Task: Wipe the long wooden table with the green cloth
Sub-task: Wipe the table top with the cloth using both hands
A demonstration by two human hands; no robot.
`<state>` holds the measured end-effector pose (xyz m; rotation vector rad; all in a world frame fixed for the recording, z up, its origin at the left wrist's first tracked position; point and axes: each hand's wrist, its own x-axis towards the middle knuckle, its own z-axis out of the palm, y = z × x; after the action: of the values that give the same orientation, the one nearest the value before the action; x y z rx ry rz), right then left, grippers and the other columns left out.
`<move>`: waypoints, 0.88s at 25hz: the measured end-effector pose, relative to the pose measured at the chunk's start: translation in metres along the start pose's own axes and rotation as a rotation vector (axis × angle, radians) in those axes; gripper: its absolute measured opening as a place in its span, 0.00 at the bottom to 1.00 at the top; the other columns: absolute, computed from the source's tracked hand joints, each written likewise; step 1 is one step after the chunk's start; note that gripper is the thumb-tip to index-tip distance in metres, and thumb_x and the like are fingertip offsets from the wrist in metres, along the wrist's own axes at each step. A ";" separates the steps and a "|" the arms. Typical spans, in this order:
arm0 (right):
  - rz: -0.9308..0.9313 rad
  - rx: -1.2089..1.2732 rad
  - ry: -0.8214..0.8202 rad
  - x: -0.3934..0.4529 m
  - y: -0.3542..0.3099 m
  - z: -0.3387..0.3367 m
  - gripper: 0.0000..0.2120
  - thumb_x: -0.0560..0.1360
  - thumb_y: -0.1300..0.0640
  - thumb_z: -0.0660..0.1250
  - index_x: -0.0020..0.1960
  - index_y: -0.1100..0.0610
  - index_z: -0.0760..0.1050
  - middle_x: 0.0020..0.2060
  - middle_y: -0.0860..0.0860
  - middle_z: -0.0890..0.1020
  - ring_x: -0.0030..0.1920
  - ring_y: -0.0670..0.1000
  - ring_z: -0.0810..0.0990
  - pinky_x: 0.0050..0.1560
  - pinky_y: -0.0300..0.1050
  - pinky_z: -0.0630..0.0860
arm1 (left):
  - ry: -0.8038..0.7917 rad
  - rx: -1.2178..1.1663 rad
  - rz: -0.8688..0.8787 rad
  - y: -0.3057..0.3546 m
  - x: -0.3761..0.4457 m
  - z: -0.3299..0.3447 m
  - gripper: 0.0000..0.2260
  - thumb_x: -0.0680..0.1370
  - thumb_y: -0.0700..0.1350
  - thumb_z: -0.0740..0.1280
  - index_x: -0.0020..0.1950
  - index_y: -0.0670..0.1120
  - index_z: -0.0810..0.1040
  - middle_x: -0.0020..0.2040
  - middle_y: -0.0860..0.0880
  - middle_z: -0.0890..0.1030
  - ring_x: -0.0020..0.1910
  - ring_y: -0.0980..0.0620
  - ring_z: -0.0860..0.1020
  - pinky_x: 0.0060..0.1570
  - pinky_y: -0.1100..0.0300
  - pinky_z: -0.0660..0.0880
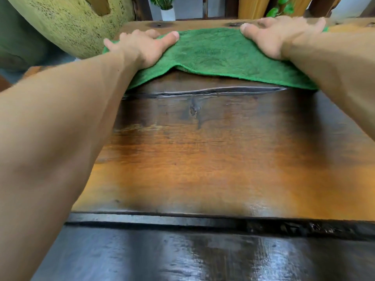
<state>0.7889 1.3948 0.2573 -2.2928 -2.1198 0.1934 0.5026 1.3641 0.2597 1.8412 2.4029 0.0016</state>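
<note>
Both your hands press the green cloth (213, 55) flat at the far end of the bench (203, 159).

Your left hand (142, 47) lies palm down on the cloth's left edge, fingers spread; your right hand (278, 35) lies palm down on its right side, fingers splayed wide. The cloth's near edge humps up between them. A white pot (168, 14) with a plant stands beyond the far edge.
</note>
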 end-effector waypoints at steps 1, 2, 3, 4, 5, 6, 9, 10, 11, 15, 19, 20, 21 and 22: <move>-0.006 -0.008 -0.014 -0.007 0.001 0.001 0.41 0.72 0.22 0.39 0.80 0.39 0.54 0.81 0.52 0.57 0.79 0.62 0.54 0.74 0.74 0.42 | 0.009 -0.013 0.031 0.000 -0.004 0.001 0.38 0.72 0.80 0.44 0.78 0.65 0.62 0.80 0.46 0.63 0.79 0.38 0.59 0.74 0.29 0.44; -0.006 -0.014 -0.026 -0.014 0.001 0.005 0.40 0.72 0.22 0.39 0.80 0.38 0.51 0.82 0.51 0.54 0.80 0.60 0.50 0.74 0.72 0.41 | 0.014 -0.026 0.064 -0.002 -0.009 0.003 0.36 0.73 0.79 0.44 0.78 0.67 0.60 0.81 0.48 0.61 0.80 0.40 0.57 0.75 0.30 0.43; -0.001 -0.024 -0.034 -0.022 0.003 0.006 0.39 0.72 0.22 0.39 0.80 0.37 0.48 0.82 0.49 0.50 0.81 0.59 0.46 0.75 0.71 0.39 | 0.008 -0.036 0.088 -0.004 -0.017 0.003 0.35 0.73 0.79 0.44 0.79 0.68 0.57 0.83 0.51 0.57 0.81 0.42 0.53 0.75 0.31 0.42; -0.004 -0.031 -0.051 -0.035 0.006 0.005 0.39 0.72 0.22 0.38 0.80 0.35 0.46 0.82 0.48 0.47 0.81 0.58 0.44 0.75 0.70 0.39 | -0.013 -0.029 0.103 -0.005 -0.029 0.004 0.35 0.74 0.78 0.44 0.79 0.69 0.53 0.84 0.53 0.53 0.82 0.44 0.49 0.75 0.31 0.41; -0.017 -0.020 -0.073 -0.047 0.011 0.005 0.39 0.72 0.22 0.38 0.80 0.34 0.44 0.82 0.47 0.44 0.81 0.58 0.42 0.75 0.70 0.38 | -0.033 -0.014 0.113 -0.005 -0.043 0.007 0.35 0.74 0.78 0.43 0.79 0.70 0.49 0.84 0.54 0.49 0.82 0.44 0.45 0.75 0.31 0.40; -0.033 -0.010 -0.091 -0.060 0.017 0.003 0.38 0.72 0.21 0.38 0.79 0.33 0.42 0.82 0.47 0.43 0.81 0.58 0.41 0.75 0.69 0.38 | -0.042 0.002 0.116 -0.005 -0.059 0.008 0.35 0.74 0.78 0.42 0.79 0.70 0.47 0.84 0.55 0.46 0.82 0.44 0.43 0.75 0.31 0.39; -0.068 -0.021 -0.104 -0.110 0.036 0.001 0.38 0.71 0.20 0.37 0.79 0.31 0.41 0.82 0.46 0.43 0.81 0.56 0.41 0.76 0.68 0.39 | -0.053 0.014 0.117 -0.010 -0.115 0.012 0.35 0.74 0.78 0.42 0.80 0.70 0.45 0.84 0.55 0.43 0.82 0.45 0.41 0.75 0.31 0.39; -0.075 -0.023 -0.091 -0.128 0.039 0.004 0.38 0.71 0.21 0.37 0.79 0.31 0.42 0.82 0.46 0.43 0.81 0.56 0.42 0.76 0.68 0.39 | -0.066 0.010 0.115 -0.014 -0.131 0.013 0.34 0.74 0.78 0.42 0.80 0.70 0.44 0.83 0.56 0.42 0.82 0.45 0.41 0.75 0.31 0.39; -0.078 -0.026 -0.077 -0.147 0.044 0.005 0.38 0.72 0.21 0.38 0.79 0.32 0.42 0.82 0.46 0.43 0.81 0.56 0.41 0.76 0.68 0.39 | -0.084 0.009 0.119 -0.016 -0.146 0.014 0.34 0.74 0.78 0.42 0.79 0.70 0.42 0.83 0.56 0.40 0.82 0.45 0.40 0.75 0.31 0.39; -0.093 -0.033 -0.096 -0.221 0.056 0.012 0.38 0.72 0.21 0.36 0.78 0.33 0.37 0.81 0.46 0.39 0.81 0.55 0.38 0.76 0.67 0.38 | -0.148 0.051 0.113 -0.024 -0.212 0.017 0.34 0.74 0.78 0.38 0.78 0.69 0.36 0.82 0.55 0.35 0.81 0.44 0.37 0.75 0.32 0.39; -0.089 -0.042 -0.133 -0.290 0.067 0.011 0.37 0.73 0.22 0.35 0.78 0.33 0.34 0.80 0.46 0.36 0.80 0.55 0.36 0.76 0.66 0.37 | -0.186 0.058 0.102 -0.033 -0.285 0.016 0.34 0.74 0.77 0.38 0.79 0.68 0.35 0.82 0.54 0.34 0.81 0.43 0.36 0.75 0.33 0.39; -0.089 -0.036 -0.136 -0.307 0.070 0.010 0.37 0.73 0.23 0.35 0.78 0.34 0.34 0.80 0.46 0.36 0.80 0.55 0.35 0.76 0.66 0.37 | -0.187 0.055 0.094 -0.036 -0.303 0.017 0.34 0.74 0.76 0.38 0.78 0.68 0.35 0.82 0.54 0.34 0.81 0.43 0.35 0.76 0.33 0.39; -0.088 -0.030 -0.132 -0.326 0.073 0.010 0.37 0.73 0.23 0.35 0.79 0.34 0.34 0.80 0.46 0.36 0.80 0.55 0.35 0.76 0.66 0.37 | -0.183 0.054 0.086 -0.038 -0.324 0.018 0.35 0.74 0.76 0.37 0.78 0.68 0.34 0.82 0.54 0.34 0.81 0.44 0.35 0.76 0.33 0.39; -0.090 -0.029 -0.123 -0.345 0.074 0.011 0.37 0.73 0.23 0.35 0.79 0.35 0.35 0.81 0.46 0.37 0.80 0.55 0.36 0.76 0.66 0.37 | -0.176 0.056 0.080 -0.041 -0.345 0.020 0.35 0.73 0.77 0.36 0.78 0.67 0.33 0.82 0.53 0.33 0.81 0.44 0.35 0.76 0.34 0.39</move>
<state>0.8361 1.0451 0.2677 -2.2509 -2.2929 0.3120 0.5528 1.0201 0.2682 1.8736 2.2314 -0.2135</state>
